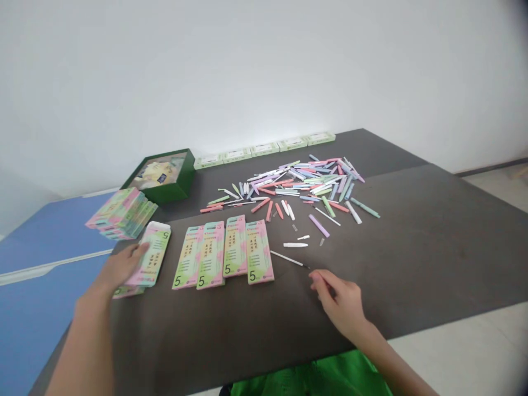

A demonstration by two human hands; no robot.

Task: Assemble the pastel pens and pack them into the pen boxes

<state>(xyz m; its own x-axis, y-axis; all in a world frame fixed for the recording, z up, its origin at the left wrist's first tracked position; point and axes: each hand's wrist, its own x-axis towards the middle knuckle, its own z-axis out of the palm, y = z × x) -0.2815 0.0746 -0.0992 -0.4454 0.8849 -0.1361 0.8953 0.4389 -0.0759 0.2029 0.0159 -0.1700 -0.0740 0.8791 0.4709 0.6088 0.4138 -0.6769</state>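
Observation:
On the left, my left hand (124, 268) is closed around the near side of a pastel green and pink pen box (155, 256), which has a white flap at its far end. Part of another such box lies beneath it. My right hand (340, 302) rests over the dark table with curled fingers; whether anything is inside them is hidden. Just beyond its fingertips lies a thin white pen refill (289, 258) with a dark tip. Between my hands, several flat pen boxes marked 5 (211, 256) lie side by side, some overlapping.
A wide heap of pastel pens and pen parts (305, 181) covers the table's middle. A stack of pen boxes (124, 212) stands by a green open box (177, 184) holding packets. Several pale green boxes (264, 148) line the wall. A blue surface (37, 313) adjoins at left.

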